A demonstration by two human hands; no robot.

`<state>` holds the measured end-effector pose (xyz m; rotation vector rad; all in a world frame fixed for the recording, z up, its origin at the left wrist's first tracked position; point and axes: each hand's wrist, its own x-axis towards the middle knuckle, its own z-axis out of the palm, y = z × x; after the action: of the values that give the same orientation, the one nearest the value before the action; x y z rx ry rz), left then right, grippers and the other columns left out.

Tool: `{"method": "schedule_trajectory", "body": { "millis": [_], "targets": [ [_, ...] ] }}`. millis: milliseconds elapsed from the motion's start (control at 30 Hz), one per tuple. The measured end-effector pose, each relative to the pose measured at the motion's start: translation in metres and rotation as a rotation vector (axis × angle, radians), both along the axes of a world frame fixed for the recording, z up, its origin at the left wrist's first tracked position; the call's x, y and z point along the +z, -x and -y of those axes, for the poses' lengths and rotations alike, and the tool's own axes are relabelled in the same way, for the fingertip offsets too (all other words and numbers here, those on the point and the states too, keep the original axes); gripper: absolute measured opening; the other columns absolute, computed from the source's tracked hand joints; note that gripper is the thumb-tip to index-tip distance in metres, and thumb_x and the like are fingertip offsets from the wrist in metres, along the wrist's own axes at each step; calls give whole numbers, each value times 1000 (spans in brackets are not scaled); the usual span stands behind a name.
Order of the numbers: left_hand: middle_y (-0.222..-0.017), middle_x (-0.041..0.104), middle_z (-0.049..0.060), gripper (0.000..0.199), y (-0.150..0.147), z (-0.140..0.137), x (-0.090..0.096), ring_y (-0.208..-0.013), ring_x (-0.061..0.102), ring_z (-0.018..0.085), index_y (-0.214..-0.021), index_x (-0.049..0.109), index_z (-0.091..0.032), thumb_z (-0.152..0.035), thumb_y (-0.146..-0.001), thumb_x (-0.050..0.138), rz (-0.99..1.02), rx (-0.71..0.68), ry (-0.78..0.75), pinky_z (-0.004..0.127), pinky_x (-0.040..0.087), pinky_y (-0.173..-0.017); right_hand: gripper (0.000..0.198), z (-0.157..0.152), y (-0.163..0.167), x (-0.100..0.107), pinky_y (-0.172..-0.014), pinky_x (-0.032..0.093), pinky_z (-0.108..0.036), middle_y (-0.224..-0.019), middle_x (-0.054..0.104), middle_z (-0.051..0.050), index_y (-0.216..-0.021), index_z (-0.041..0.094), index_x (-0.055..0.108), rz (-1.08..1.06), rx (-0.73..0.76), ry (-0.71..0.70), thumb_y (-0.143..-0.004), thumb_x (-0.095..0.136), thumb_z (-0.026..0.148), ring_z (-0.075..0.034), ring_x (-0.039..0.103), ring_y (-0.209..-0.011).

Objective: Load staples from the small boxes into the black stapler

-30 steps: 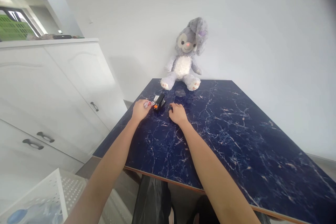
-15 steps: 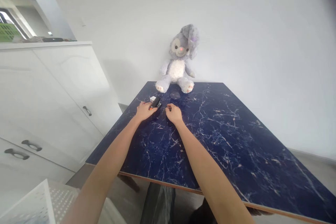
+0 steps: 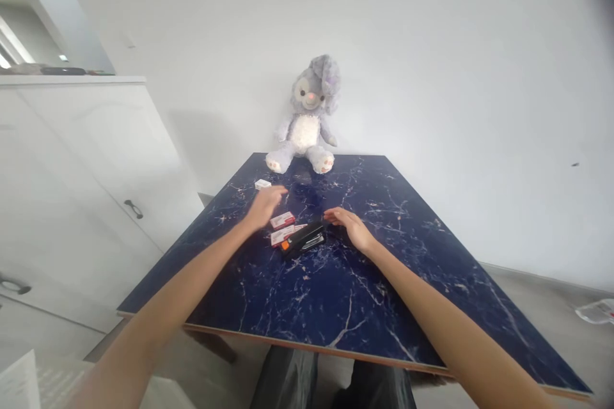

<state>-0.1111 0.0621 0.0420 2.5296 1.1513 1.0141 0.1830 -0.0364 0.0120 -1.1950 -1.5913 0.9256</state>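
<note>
A black stapler with an orange patch lies on the dark blue marbled table, between my arms. Small red-and-white boxes lie beside it, partly under its left end. My left hand hovers just beyond these boxes, fingers stretched to the right, with nothing visible in it. Just behind that hand is a small white box. My right hand is open at the stapler's far right end, its fingertips close to it; whether they touch I cannot tell.
A grey plush rabbit sits at the table's back edge against the wall. White cabinets stand on the left. A white perforated basket is at the lower left, and a clear plastic item lies on the floor at right.
The stapler has left my left hand and now lies nearer me on the table. Red-and-white boxes have come into sight beside it. My hands have moved apart, and the view has shifted right.
</note>
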Motion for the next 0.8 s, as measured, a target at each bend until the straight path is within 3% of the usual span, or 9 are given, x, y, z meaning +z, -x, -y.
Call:
{"method": "schedule_trajectory", "body": {
  "millis": [67,100,200,333,433,500,567,633,800],
  "targets": [
    [-140,60,12,41,4,-39,7,-133,49,28,-126,66,-21,-40,-98,43,-29,257,-6,49,33,-115,40,16,-13,8,-100,48,-39,-123,69,-8,-125,21,62,26,118,5,-92,43,33,-22,64,-112],
    [-139,60,13,40,5,-56,9,-132,49,29,-125,67,-20,-39,-94,50,-85,316,28,50,33,-114,45,23,-17,13,-102,48,-40,-129,66,-7,-132,23,58,55,194,14,-88,50,30,-22,63,-115],
    [-126,69,9,33,-4,-78,9,-120,59,24,-112,74,-21,-33,-91,51,-197,259,99,41,38,-111,74,35,-17,27,-104,46,-40,-147,53,-6,-148,31,44,197,344,26,-78,67,28,-26,54,-129],
    [-116,73,7,37,-31,-38,2,-110,63,24,-113,75,-23,-36,-93,46,-279,95,70,44,35,-111,73,39,-4,31,-102,46,-38,-134,63,-6,-143,27,50,276,302,-44,-75,76,34,-24,61,-119],
    [-119,73,5,46,-42,4,5,-108,65,25,-120,72,-27,-46,-98,38,-264,-38,225,39,43,-103,46,39,4,24,-92,48,-32,-109,71,-2,-121,25,63,275,232,-99,-77,75,34,-19,66,-99],
    [-121,72,3,50,-39,21,9,-104,68,24,-125,70,-29,-50,-99,32,-192,-28,345,35,49,-94,24,38,7,21,-79,48,-27,-91,70,2,-98,23,68,315,198,-119,-79,74,35,-16,64,-83],
    [-121,72,2,50,-32,29,11,-102,68,24,-125,70,-29,-51,-99,33,-150,3,368,34,51,-90,18,37,8,20,-68,44,-25,-79,66,4,-81,21,64,354,168,-140,-79,73,36,-13,59,-72],
    [-125,70,3,46,-24,30,8,-111,65,26,-124,70,-29,-48,-98,37,-134,5,299,37,49,-98,20,34,7,20,-64,40,-24,-74,63,5,-75,21,60,382,126,-162,-80,73,35,-12,56,-67],
    [-146,55,5,45,-18,27,-4,-139,43,28,-132,65,-29,-47,-99,41,-102,-63,170,46,30,-119,24,25,-1,18,-65,40,-25,-73,65,4,-72,22,56,426,-24,-120,-79,73,37,-14,58,-67]
  ]
}}
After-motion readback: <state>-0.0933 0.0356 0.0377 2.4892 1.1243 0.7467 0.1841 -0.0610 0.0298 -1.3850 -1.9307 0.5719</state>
